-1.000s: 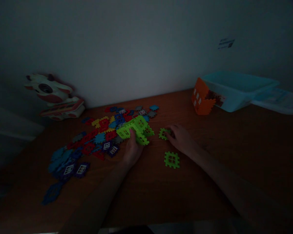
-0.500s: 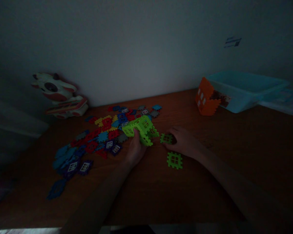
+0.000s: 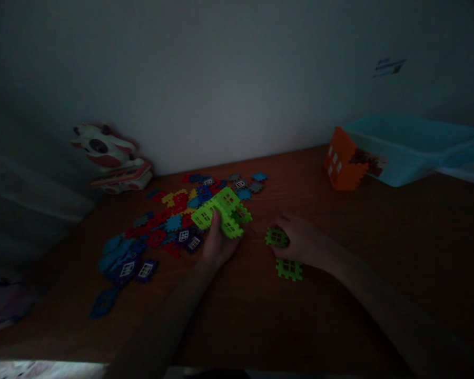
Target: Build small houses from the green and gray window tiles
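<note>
Being held in the left hand [image 3: 219,248] is a light-green plastic structure of joined, toothed window panels [image 3: 226,202]. The thumb is being pressed along its near side, probably to steady it, while the other fingers are being hidden beneath; the hand is being kept closed around it, and its side towards the right is being left uncovered.

By the right hand [image 3: 302,241], partly curled, a flat green square plastic panel with a cross-barred window [image 3: 276,237] is being gripped at opposite edges between thumb and fingers, perhaps so that its left-hand teeth are being left free. Whether it is being lifted cannot be told. A second green square window panel [image 3: 289,270] is lying just beside it on the brown wooden table [image 3: 229,321], partly covered by the thumb.

A spread of multicoloured plastic tiles [image 3: 174,222] is lying to the left, and an orange plastic panel structure [image 3: 342,162] is being stood near a pale-blue plastic bin [image 3: 398,167], seemingly out of the hands' way.
</note>
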`<action>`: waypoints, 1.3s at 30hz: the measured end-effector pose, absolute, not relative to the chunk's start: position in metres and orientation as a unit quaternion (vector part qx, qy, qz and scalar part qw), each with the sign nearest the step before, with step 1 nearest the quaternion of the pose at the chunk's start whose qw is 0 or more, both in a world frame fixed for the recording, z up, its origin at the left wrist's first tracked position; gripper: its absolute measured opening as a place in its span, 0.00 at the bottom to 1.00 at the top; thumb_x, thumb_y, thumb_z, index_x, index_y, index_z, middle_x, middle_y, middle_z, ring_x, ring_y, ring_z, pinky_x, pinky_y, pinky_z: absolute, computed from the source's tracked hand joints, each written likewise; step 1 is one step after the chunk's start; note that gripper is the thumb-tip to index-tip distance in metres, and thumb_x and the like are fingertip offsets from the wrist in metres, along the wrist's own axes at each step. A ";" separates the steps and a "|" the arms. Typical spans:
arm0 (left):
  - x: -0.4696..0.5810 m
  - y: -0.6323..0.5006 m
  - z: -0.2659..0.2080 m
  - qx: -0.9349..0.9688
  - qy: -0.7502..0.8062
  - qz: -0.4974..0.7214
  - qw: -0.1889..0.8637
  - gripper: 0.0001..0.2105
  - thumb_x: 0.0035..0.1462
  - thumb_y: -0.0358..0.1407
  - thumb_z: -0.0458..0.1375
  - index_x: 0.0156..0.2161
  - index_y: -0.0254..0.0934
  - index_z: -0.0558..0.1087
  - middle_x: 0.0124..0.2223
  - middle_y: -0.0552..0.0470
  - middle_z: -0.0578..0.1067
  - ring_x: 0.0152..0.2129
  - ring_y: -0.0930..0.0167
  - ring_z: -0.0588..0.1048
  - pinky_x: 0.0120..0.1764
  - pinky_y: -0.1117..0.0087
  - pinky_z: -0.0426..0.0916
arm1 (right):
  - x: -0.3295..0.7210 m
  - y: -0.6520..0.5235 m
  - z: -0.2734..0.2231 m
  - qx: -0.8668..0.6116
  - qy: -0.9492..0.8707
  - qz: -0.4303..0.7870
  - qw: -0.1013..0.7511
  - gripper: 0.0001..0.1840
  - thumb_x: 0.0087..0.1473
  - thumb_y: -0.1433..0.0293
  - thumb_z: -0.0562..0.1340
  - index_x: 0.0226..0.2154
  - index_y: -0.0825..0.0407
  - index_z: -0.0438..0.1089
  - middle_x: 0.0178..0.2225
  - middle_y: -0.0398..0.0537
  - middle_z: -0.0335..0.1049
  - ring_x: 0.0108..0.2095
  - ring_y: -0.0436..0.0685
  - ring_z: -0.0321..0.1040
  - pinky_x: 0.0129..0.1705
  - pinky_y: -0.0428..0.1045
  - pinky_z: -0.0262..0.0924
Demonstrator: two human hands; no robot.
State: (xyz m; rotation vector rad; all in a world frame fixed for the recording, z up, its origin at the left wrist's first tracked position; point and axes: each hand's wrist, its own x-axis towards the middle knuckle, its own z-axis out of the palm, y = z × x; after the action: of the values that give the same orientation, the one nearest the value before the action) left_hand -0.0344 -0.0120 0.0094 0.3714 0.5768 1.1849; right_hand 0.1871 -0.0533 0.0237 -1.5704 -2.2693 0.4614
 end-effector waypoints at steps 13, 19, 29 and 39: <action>-0.039 -0.013 0.013 0.226 0.269 0.557 0.752 0.19 0.63 0.41 0.59 0.58 0.45 0.68 0.48 0.50 0.79 0.48 0.64 0.77 0.54 0.59 0.70 | 0.184 -0.055 0.018 -0.538 -0.797 0.176 0.208 0.22 0.49 0.66 0.69 0.48 0.52 0.72 0.44 0.55 0.74 0.46 0.64 0.71 0.49 0.57 0.66; -0.041 -0.016 0.012 0.211 0.258 0.543 0.771 0.17 0.62 0.43 0.59 0.55 0.44 0.71 0.48 0.49 0.80 0.48 0.62 0.77 0.57 0.54 0.68 | 0.184 -0.055 0.023 -0.533 -0.803 0.169 0.208 0.23 0.50 0.68 0.68 0.50 0.52 0.72 0.46 0.55 0.74 0.49 0.65 0.70 0.52 0.57 0.65; -0.033 -0.017 0.009 0.213 0.291 0.473 0.804 0.33 0.57 0.65 0.49 0.49 0.39 0.76 0.44 0.44 0.80 0.48 0.60 0.77 0.54 0.56 0.70 | 0.189 -0.048 0.012 -0.541 -0.795 0.167 0.219 0.25 0.51 0.64 0.70 0.52 0.51 0.71 0.50 0.56 0.75 0.49 0.65 0.72 0.52 0.58 0.66; -0.031 -0.017 0.004 0.271 0.294 0.449 0.799 0.37 0.56 0.68 0.45 0.51 0.40 0.77 0.50 0.42 0.79 0.57 0.57 0.71 0.55 0.56 0.70 | 0.203 -0.046 0.019 -0.540 -0.795 0.194 0.197 0.21 0.50 0.58 0.70 0.46 0.48 0.75 0.41 0.53 0.76 0.41 0.63 0.73 0.43 0.55 0.66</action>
State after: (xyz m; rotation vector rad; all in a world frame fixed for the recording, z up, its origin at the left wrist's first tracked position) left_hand -0.0306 -0.0165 0.0036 0.5806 0.6306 0.9644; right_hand 0.2032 -0.0464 0.0193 -1.5118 -2.2267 0.5446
